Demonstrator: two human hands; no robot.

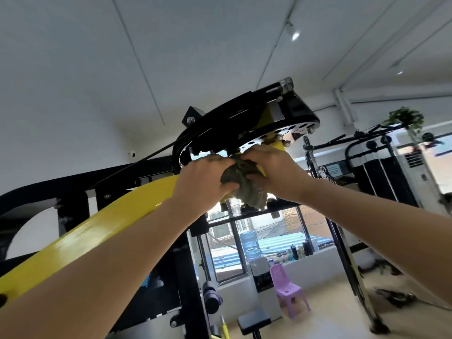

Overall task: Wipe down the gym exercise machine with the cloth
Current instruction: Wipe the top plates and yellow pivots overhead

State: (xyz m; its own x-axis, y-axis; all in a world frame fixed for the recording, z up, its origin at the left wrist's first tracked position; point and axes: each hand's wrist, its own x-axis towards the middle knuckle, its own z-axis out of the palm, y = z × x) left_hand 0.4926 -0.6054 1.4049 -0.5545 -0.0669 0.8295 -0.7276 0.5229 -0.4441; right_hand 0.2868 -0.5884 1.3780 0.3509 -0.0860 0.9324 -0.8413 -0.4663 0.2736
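The view is filled mostly by the gym exercise machine (73,182), whose black frame is seen from below against a white ceiling. Its yellow arm (102,223) is seen rising from 8 o'clock in the view toward the centre. There it is met by a round black head with a perforated shiny plate (288,130), set at about 1 o'clock from the centre. A second black machine (381,167) is seen well apart at 3 o'clock, and a window (269,231) is seen behind the frame at 5 o'clock.

Both bare forearms are raised toward the upper end of the yellow arm. The left hand (205,177) is placed on the 9 o'clock side of the cloth, with its fingers curled round the fabric. The right hand (271,167) is placed on the 3 o'clock side, with its fingers likewise curled into the fabric. The cloth (244,184), grey-green and crumpled, is held between the two hands against the top of the yellow arm, just under the plate. A loose fold is left hanging at 6 o'clock.

A purple chair (286,287) is seen on the floor at 5 o'clock, with a blue water bottle (249,243) just beside it at its 11 o'clock. A ceiling lamp (294,35) is seen lit at 1 o'clock.
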